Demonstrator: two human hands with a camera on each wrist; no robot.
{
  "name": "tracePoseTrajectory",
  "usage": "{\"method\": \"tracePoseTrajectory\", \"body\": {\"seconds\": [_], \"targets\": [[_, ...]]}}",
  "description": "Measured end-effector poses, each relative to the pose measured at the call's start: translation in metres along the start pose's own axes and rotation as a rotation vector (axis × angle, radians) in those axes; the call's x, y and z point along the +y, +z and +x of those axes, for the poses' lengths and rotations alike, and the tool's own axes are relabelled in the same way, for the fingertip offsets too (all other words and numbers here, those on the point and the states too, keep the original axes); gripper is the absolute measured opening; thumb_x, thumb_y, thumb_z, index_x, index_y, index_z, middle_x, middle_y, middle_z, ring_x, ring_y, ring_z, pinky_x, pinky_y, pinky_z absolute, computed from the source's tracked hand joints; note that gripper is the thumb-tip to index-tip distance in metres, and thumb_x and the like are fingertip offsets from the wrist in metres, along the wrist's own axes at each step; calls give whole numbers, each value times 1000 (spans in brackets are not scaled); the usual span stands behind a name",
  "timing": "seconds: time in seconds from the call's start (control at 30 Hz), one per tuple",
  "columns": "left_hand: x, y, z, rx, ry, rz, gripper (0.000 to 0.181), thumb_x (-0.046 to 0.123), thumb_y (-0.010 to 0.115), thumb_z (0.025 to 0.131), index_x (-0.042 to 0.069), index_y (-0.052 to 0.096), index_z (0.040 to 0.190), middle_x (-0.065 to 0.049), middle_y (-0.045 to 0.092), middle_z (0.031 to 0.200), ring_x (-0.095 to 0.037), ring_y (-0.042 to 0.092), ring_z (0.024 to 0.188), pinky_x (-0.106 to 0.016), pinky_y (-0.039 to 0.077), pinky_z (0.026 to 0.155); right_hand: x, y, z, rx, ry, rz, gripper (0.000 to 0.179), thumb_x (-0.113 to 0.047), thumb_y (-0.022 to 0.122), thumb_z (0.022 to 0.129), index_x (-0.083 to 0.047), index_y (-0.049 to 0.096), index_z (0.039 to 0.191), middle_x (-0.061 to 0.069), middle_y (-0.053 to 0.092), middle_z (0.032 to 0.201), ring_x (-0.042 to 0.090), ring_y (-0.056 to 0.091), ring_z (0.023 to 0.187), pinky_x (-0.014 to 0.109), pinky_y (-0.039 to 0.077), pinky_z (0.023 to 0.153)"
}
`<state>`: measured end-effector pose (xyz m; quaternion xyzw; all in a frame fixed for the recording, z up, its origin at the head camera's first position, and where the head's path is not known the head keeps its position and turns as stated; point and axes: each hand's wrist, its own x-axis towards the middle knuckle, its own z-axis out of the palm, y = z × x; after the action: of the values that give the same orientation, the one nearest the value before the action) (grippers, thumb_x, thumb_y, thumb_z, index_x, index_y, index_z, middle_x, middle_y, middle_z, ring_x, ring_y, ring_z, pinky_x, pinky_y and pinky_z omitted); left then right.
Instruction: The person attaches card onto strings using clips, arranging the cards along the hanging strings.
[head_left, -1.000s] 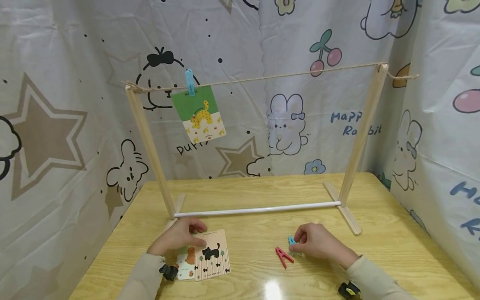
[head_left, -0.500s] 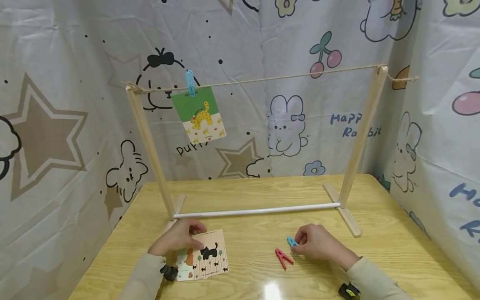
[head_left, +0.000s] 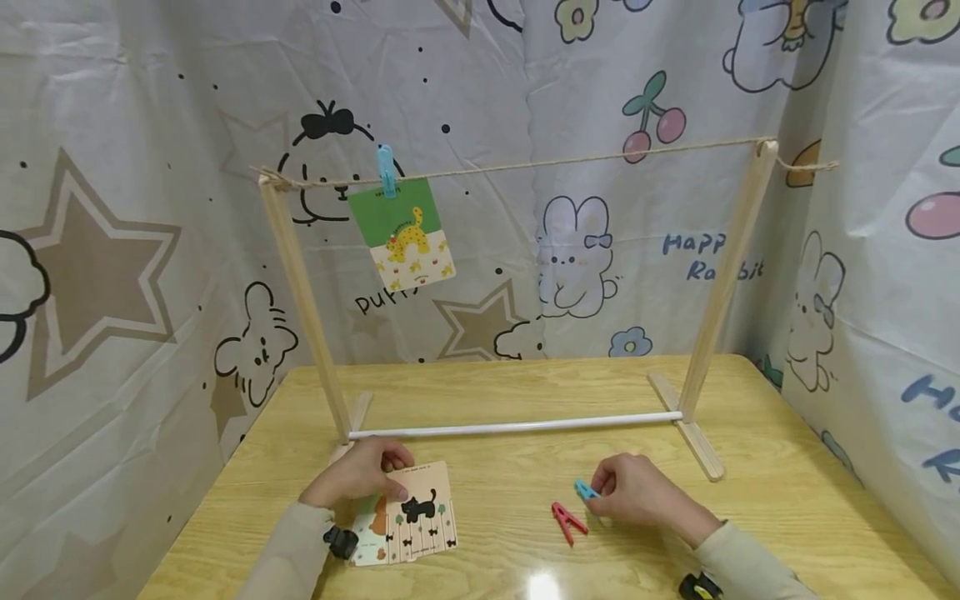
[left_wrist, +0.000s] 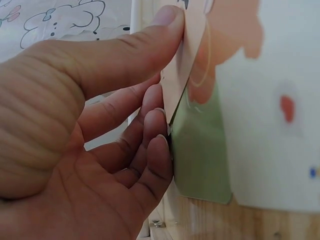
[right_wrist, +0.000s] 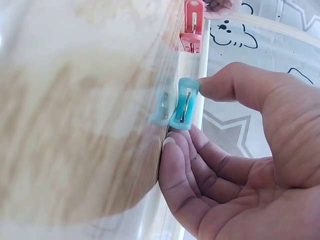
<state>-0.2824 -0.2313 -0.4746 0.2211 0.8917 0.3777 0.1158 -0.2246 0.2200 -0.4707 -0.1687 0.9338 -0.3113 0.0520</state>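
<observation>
Head view: The left hand is at the near left of the tabletop; its grip is narrow, pinching the edge of the black-cat card. This card overlaps the lower card, whose left part shows. The right hand has a narrow grip on the blue clip. The red clip lies just beside it, toward the left hand. Behind both hands, a hanging blue clip holds the yellow-cat card on the twine.

Left wrist view: The left thumb lies on the face of the black-cat card; the curled fingertips meet its edge from the other side. The fingertips are also close against the lower card, so both cards could lift together. For a clean pickup, press lightly with the thumb, confirm that only the upper card is between thumb and fingers, then raise the edge without creasing it.

Right wrist view: The thumb bears on one end of the blue clip, and the fingertips are at the other, low against the tabletop. Before lifting, center the pinch and apply even pressure; an off-center squeeze could twist the clip loose. Avoid brushing the red clip.
</observation>
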Motion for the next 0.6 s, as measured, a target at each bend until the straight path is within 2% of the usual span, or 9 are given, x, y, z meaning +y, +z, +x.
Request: {"method": "tracePoseTrajectory", "body": {"seconds": [0.23,0.43,0.6], "targets": [[-3,1,2,7,-1,26,40,9,94,73,5,70,105,-3,63,91,-19,55,85,-25,47,73,0,1,-1,2,-1,13,23,-32,82,86,-16,68,79,-8,62,71,9,55,63,25,46,58],[-2,0,2,1,26,20,40,9,94,73,4,69,104,-5,63,91,-20,55,84,-25,47,72,0,0,0,-2,9,19,22,-30,82,85,-16,67,79,-8,63,70,9,56,63,26,47,57],[0,-1,1,-2,23,6,40,8,94,74,4,68,104,-6,63,91,-21,55,84,-26,47,72,0,0,0,-6,4,25,18,-26,83,84,-16,68,79,-9,63,70,8,56,62,25,47,57]]}}
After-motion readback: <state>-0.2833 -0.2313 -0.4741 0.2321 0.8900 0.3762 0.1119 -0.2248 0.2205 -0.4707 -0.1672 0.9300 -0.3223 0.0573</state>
